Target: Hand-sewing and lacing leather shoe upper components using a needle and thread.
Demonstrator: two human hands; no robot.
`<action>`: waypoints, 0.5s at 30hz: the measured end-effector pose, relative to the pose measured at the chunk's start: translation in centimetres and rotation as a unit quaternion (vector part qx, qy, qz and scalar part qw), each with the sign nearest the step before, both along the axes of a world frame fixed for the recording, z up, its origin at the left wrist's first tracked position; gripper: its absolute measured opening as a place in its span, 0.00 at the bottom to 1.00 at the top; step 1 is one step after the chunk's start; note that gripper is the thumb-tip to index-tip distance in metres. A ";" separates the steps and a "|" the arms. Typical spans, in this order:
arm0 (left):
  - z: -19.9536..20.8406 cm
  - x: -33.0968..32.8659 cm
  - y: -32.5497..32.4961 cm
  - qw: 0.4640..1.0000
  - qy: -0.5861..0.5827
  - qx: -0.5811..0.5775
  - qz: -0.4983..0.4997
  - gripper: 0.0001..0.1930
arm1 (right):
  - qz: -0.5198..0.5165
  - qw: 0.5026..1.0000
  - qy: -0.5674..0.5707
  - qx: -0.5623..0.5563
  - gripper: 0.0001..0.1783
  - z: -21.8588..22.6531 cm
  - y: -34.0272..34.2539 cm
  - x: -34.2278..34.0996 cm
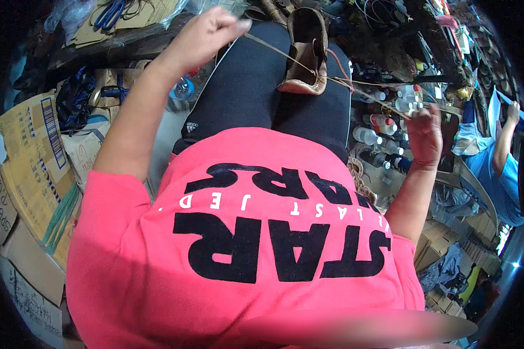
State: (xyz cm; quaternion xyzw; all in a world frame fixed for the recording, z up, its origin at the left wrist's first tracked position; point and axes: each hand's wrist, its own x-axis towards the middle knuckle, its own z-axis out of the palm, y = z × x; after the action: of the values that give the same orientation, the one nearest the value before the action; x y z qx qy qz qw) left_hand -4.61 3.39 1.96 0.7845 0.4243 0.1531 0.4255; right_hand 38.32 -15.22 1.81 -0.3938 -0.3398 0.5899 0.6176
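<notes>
Two bare hands draw a tan cord out to opposite sides of a brown leather shoe, which sits between twelve and one o'clock in the view, across the thighs of the dark trousers. Taking the shoe as the clock's centre, the left hand is raised toward ten o'clock, thumb and fingers together on one end; the right hand is out toward four o'clock, fingers curled in on the other, though just how the strand is wrapped or pinched there cannot be told. Both lengths look straight and meet at the shoe's near rim, toward six o'clock, so the step in hand appears to be drawing the cord snug. Done well, it would call for an even, steady pull from both sides, since a stronger tug on one end could skew the shoe, which neither hand is holding; pressing the thighs together would help steady it. A sudden jerk could snap the cord or tear the leather. An orange cord runs beside the shoe toward three o'clock and is best kept clear of the taut strands, to avoid snagging.
</notes>
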 end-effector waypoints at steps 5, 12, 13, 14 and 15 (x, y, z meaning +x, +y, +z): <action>0.4 5.6 -2.2 0.718 -0.575 -0.389 -0.051 0.11 | 0.056 0.824 -0.531 -0.186 0.18 -4.9 1.5 -3.8; -3.2 3.7 -0.7 0.665 -0.564 -0.474 0.124 0.24 | 0.062 0.632 -0.768 -0.086 0.22 -7.5 0.5 -3.2; -3.3 2.8 -0.1 0.672 -0.552 -0.479 0.120 0.24 | 0.054 0.620 -0.780 -0.065 0.22 -8.1 -0.2 -2.4; -3.5 2.1 0.2 0.677 -0.540 -0.485 0.116 0.25 | 0.047 0.659 -0.745 -0.088 0.23 -8.2 -0.9 -1.8; -3.8 1.5 0.6 0.699 -0.520 -0.475 0.125 0.25 | 0.042 0.642 -0.762 -0.076 0.22 -8.7 -1.3 -1.4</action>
State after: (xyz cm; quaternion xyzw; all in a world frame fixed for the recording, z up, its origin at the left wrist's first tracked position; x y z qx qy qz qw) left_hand -3.06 4.02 -1.85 0.2134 0.2459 0.3667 0.8715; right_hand 36.88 -16.48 -6.85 -0.7350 -0.6603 0.1304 0.0825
